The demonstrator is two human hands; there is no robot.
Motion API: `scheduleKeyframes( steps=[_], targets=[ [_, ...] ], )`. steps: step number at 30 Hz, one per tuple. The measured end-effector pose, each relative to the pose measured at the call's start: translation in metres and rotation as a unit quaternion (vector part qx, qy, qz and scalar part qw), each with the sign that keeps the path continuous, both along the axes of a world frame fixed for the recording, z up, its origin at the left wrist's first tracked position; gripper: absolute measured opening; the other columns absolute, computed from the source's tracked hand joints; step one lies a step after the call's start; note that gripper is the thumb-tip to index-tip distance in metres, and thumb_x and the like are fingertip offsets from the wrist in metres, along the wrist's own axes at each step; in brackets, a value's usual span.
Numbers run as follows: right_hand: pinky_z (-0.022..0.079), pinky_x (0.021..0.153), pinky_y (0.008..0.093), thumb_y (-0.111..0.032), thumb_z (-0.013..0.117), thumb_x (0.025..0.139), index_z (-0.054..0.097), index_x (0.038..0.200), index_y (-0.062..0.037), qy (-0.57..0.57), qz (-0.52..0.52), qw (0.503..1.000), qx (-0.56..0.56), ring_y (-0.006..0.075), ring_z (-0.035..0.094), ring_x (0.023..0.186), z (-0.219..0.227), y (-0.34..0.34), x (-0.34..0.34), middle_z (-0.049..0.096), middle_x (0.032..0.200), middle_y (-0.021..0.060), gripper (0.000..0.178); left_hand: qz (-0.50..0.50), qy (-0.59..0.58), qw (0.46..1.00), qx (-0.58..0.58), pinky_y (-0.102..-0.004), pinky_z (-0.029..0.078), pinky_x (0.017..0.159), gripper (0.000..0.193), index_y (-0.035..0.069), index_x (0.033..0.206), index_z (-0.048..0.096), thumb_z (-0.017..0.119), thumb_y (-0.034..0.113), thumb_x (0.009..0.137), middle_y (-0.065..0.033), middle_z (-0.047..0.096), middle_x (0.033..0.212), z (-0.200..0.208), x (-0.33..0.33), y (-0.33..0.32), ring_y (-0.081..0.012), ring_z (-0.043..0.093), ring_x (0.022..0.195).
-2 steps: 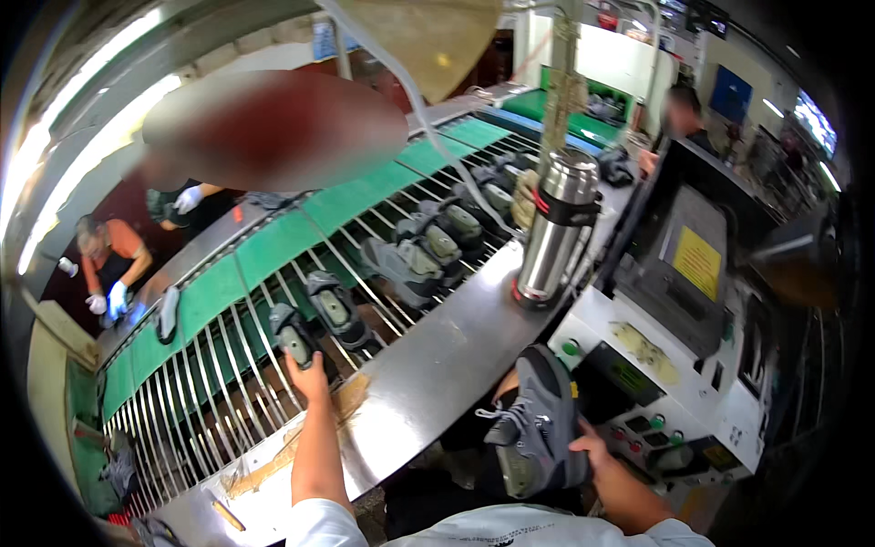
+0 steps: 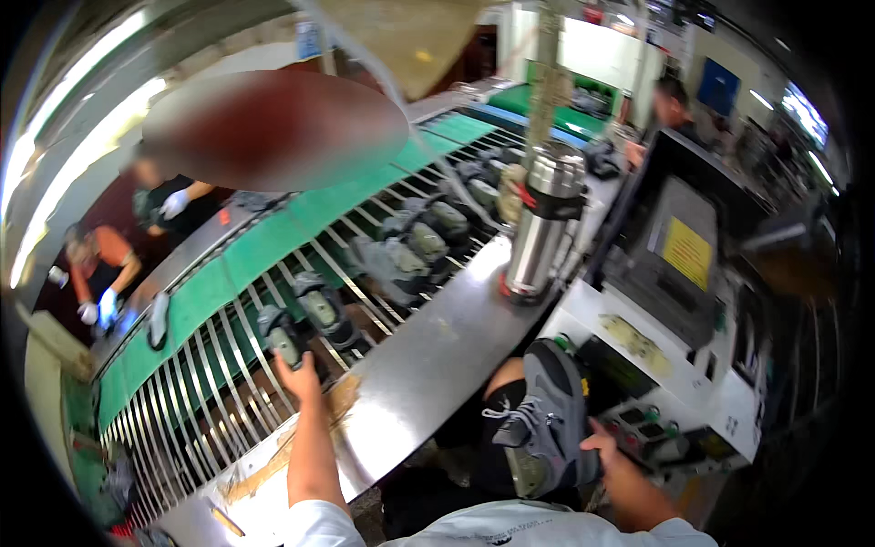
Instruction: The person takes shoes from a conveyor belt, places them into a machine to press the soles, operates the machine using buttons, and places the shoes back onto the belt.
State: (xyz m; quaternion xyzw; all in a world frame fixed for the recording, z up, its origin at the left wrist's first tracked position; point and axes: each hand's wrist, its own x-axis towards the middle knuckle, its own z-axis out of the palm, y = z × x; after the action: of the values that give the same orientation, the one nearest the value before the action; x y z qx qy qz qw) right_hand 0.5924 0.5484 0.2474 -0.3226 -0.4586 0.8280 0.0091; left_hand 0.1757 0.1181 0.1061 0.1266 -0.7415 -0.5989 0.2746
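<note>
Grey laced shoe (image 2: 551, 401): tilted toe-up in front of your right leg, a greenish block (image 2: 527, 472) in its opening. Your right hand (image 2: 609, 454) met its right edge with thumb and fingertips; blur hid whether they pinched or merely touched. Your left hand (image 2: 299, 377) had thumb and fingers closed about the near end of a rack shoe (image 2: 283, 337); firmness could not be told.

Handling note (judgement): a steady hold along the sole spared the laces, and a straight lift suited the left hand, since a second shoe (image 2: 326, 310) lay just beside and was easily knocked.

Surface: the rack shoes lay on a rack of metal bars (image 2: 205, 383), with a green belt (image 2: 264, 242) along its far side. Nearer you ran a metal ledge (image 2: 428, 337), a steel flask (image 2: 545, 219) upright on it.

Room: a control machine (image 2: 583, 314) stood at your right; across the belt, a gloved co-worker in orange (image 2: 114, 244) bent over a bench.
</note>
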Motion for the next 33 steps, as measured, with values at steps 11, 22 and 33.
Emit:
scheduleKeyframes(
  steps=[11, 22, 33],
  targets=[
    [0.04, 0.098, 0.0399, -0.01, 0.069, 0.039, 0.036, 0.141, -0.0035, -0.013, -0.384, 0.888, 0.251, 0.0318, 0.051, 0.115, 0.121, 0.095, 0.191, 0.05, 0.131, 0.0152, 0.107, 0.076, -0.014, 0.981, -0.18, -0.0388, 0.049, 0.084, 0.039, -0.004, 0.114, 0.055, 0.063, 0.021, 0.085, -0.0202, 0.063, 0.105, 0.017, 0.012, -0.01, -0.0323, 0.06, 0.093],
    [0.046, 0.086, 0.0325, -0.02, 0.075, 0.049, 0.055, 0.128, -0.0081, -0.264, -0.39, 0.602, 0.645, 0.0271, 0.06, 0.103, 0.159, 0.381, 0.23, 0.062, 0.114, 0.0175, 0.081, -0.295, -0.265, 0.633, -0.665, -0.038, 0.049, 0.085, 0.057, -0.001, 0.123, 0.054, 0.042, 0.045, 0.092, -0.0239, 0.06, 0.116, 0.118, 0.2, 0.175, -0.0371, 0.061, 0.102],
    [0.039, 0.099, 0.0425, -0.035, 0.071, 0.059, 0.048, 0.134, -0.0176, -0.516, -0.231, 0.607, 0.558, 0.0364, 0.047, 0.121, 0.137, 0.452, 0.117, 0.05, 0.131, 0.0176, 0.081, -0.178, -0.306, 0.891, -0.286, -0.0402, 0.047, 0.088, 0.052, -0.005, 0.114, 0.06, 0.044, 0.04, 0.093, -0.0252, 0.063, 0.109, 0.081, 0.198, 0.179, -0.0364, 0.061, 0.101]
  ],
)
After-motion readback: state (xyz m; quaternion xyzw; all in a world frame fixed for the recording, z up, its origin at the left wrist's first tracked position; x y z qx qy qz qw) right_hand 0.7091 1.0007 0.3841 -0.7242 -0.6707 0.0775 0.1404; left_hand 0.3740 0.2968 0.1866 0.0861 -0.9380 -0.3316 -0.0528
